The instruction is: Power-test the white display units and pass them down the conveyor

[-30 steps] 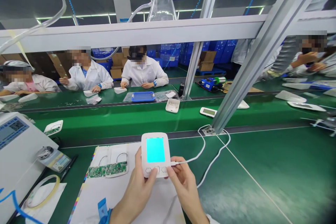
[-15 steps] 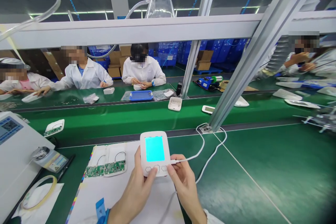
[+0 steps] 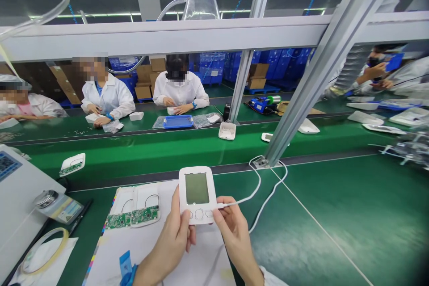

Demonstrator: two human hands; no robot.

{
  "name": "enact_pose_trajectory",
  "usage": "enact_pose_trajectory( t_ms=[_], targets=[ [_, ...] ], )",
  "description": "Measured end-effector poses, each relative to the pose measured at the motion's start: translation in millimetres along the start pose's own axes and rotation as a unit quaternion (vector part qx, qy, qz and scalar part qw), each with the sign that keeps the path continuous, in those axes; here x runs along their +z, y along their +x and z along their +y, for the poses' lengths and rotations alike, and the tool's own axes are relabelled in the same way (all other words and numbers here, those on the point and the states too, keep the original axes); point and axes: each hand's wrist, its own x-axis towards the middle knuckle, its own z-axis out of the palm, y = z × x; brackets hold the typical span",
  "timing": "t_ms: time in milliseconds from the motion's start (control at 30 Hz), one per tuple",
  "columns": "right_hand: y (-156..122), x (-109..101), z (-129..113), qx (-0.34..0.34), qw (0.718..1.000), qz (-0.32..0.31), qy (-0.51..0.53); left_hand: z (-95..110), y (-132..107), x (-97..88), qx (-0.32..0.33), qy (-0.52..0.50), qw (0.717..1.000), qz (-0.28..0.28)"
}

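A white handheld device with a grey-green screen and a row of buttons is tilted up towards me over the white sheet. My left hand grips its left side, thumb at the lower left button. At its right edge, my right hand pinches the plug of a white cable, which is joined to the device's side. The cable runs back to the foot of the metal post. Two opened white housings with green circuit boards lie side by side on the sheet, left of the device.
A slanted metal post rises from the bench behind my right hand. A green conveyor carries white housings. At left stand a white machine, a round metal-topped container and a tape roll. Co-workers in white coats sit opposite.
The device's screen has gone from bright cyan to dull grey-green. My left thumb has shifted left from the middle button. Housings on the conveyor have moved slightly right.
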Motion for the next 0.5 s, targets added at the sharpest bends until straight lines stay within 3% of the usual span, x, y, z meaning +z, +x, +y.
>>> enact_pose_trajectory(
  t_ms=[233, 500],
  targets=[
    [0, -1, 0, -0.004, 1.0, 0.017, -0.002, 3, 0, -0.5, 0.047, -0.031, 0.998, 0.001],
    [14, -4, 1, 0.037, 0.999, 0.013, -0.017, -15, 16, -2.3, 0.029, -0.086, 0.994, 0.054]
  ],
)
